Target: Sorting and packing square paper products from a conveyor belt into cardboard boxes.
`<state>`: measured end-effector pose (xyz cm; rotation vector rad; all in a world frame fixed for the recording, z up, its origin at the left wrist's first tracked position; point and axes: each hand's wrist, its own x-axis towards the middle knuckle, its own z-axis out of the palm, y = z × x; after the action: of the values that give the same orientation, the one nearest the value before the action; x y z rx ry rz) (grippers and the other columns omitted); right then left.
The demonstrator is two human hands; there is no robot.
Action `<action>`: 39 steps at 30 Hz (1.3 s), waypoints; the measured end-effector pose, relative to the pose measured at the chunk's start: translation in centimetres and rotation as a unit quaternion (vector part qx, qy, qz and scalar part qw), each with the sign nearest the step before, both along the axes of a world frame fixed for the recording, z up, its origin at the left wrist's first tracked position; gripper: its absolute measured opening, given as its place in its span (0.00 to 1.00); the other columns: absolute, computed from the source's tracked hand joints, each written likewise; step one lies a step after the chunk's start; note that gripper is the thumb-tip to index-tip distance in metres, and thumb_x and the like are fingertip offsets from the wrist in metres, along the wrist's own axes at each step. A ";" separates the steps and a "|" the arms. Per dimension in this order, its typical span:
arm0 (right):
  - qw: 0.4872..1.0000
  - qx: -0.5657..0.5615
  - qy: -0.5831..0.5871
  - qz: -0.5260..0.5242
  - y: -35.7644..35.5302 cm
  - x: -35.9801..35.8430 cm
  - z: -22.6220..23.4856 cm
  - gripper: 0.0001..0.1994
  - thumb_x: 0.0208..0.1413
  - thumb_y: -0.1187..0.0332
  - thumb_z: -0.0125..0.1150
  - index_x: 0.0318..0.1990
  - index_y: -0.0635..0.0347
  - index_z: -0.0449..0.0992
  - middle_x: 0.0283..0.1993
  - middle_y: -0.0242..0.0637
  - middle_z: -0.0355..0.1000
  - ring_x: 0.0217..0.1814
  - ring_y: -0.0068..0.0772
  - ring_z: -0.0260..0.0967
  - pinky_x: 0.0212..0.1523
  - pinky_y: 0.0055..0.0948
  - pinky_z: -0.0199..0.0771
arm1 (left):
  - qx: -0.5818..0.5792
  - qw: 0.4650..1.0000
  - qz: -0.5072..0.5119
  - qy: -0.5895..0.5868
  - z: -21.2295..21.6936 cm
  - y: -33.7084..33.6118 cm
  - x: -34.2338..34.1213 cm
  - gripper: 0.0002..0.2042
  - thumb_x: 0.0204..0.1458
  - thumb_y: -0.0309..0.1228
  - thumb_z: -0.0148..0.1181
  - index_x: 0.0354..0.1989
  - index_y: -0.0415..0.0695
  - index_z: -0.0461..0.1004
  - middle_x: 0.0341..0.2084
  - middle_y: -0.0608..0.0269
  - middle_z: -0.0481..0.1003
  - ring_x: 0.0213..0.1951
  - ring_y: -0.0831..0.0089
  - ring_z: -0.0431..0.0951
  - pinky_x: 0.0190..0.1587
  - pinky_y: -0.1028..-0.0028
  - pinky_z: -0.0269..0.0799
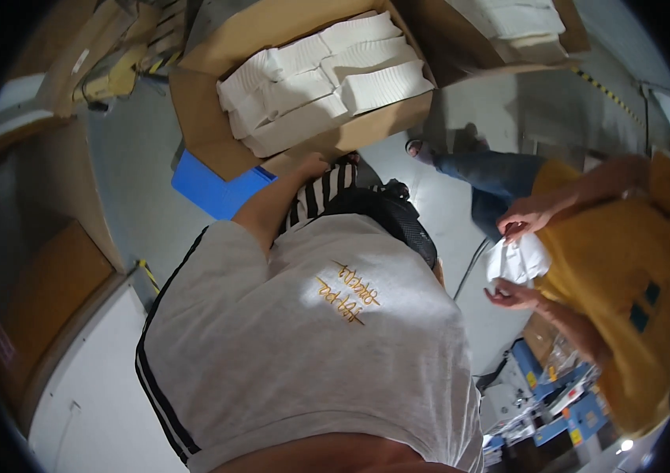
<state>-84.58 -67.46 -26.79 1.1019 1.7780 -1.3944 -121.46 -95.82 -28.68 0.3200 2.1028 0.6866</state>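
Showing small beside the near edge of an open brown cardboard box (388, 126), the left hand (317, 164) has a grip too indistinct to tell spread from closed; the right hand is out of sight. White ribbed stacks (295, 88) lie in rows inside the box. Its near-left corner partly hides a blue plastic container (213, 185). A co-worker in a mustard-yellow top (603, 236), cut off rightward, holds an unclear white item (525, 258).

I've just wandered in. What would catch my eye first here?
Probably the large, open brown cardboard box at top centre, filled with rows of white, ridged stacks; the wearer's bare left hand is by its near edge. Next, at right, a person in a mustard-yellow top holds a crumpled-looking white piece. A bright blue, flat-sided object stands out left of centre, partly under the box.
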 end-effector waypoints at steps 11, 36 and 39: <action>0.877 0.201 0.272 0.342 0.4 -32.0 4.5 0.10 0.52 0.65 0.50 0.38 0.58 0.72 0.40 0.47 0.70 0.43 0.52 0.67 0.44 0.42 0.67 | -0.007 0.962 0.260 0.079 1.6 -0.3 3.6 0.10 0.47 0.34 0.49 0.32 0.43 0.75 0.30 0.51 0.75 0.35 0.49 0.73 0.38 0.59 0.68; 0.562 0.301 0.353 0.684 -1.8 -47.3 -7.1 0.12 0.42 0.68 0.52 0.37 0.57 0.71 0.46 0.36 0.66 0.56 0.36 0.58 0.59 0.36 0.56 | 0.151 0.876 -0.163 0.427 -10.7 7.8 -10.0 0.12 0.43 0.31 0.50 0.36 0.42 0.73 0.42 0.64 0.69 0.51 0.68 0.64 0.57 0.70 0.55; 0.564 0.295 0.355 0.685 -1.2 -47.8 -6.7 0.10 0.43 0.71 0.50 0.35 0.58 0.71 0.47 0.36 0.65 0.56 0.35 0.59 0.58 0.34 0.59 | 0.126 0.858 -0.217 0.448 -11.5 9.1 -11.9 0.11 0.45 0.32 0.47 0.34 0.44 0.74 0.40 0.66 0.71 0.50 0.71 0.65 0.59 0.73 0.51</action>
<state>-132.41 -68.67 -33.51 -0.9119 2.6371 -0.1004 -133.36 -86.75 -40.14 1.4478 2.6321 0.5858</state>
